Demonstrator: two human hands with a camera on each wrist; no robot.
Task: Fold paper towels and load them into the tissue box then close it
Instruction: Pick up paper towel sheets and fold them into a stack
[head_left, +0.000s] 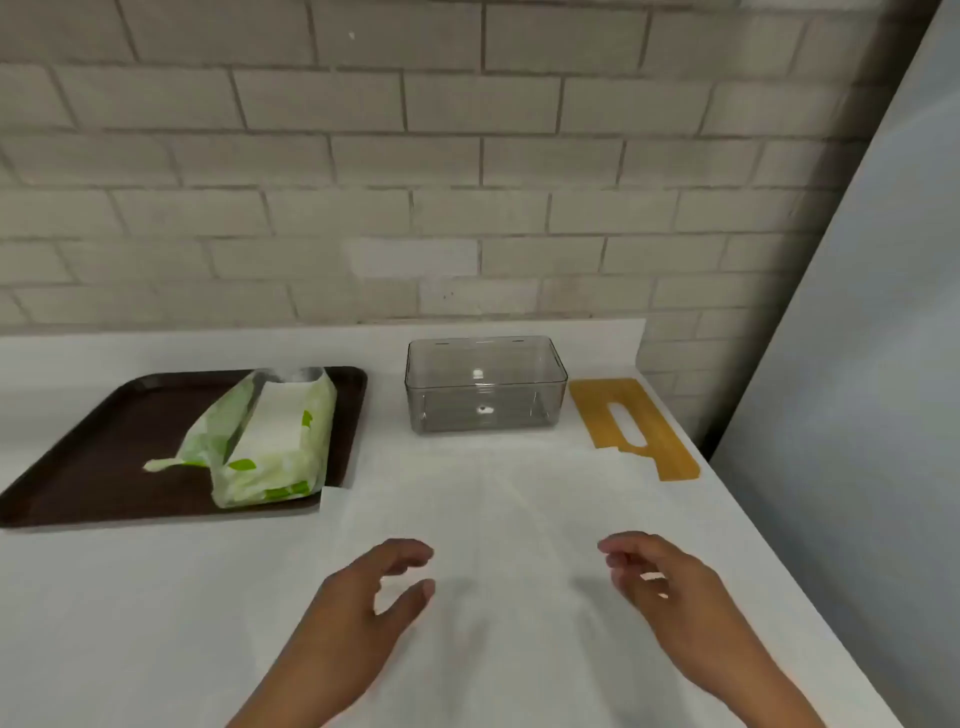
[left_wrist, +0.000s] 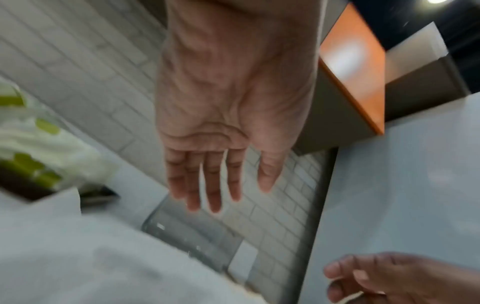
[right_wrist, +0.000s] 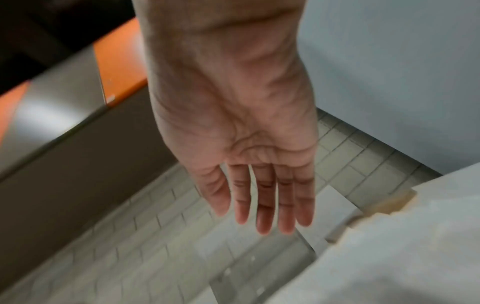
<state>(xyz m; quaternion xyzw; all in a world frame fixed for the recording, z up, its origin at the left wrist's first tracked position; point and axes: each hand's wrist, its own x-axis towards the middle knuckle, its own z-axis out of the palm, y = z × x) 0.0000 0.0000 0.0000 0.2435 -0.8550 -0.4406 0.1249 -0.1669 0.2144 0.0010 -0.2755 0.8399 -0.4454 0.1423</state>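
Observation:
A white paper towel sheet (head_left: 498, 509) lies spread flat on the white table in front of me. Behind it stands the clear tissue box (head_left: 485, 384), with nothing in it, and its wooden lid (head_left: 631, 423) with a slot lies to the box's right, one corner under the sheet. My left hand (head_left: 410, 574) and right hand (head_left: 621, 558) hover over the sheet's near part, fingers loose, holding nothing. Both wrist views show straight fingers: the left hand (left_wrist: 221, 185), the right hand (right_wrist: 259, 201).
A dark brown tray (head_left: 104, 447) at the left carries an opened green and white pack of paper towels (head_left: 270, 441). A brick wall stands behind the table. The table's right edge runs beside a grey panel (head_left: 857, 364).

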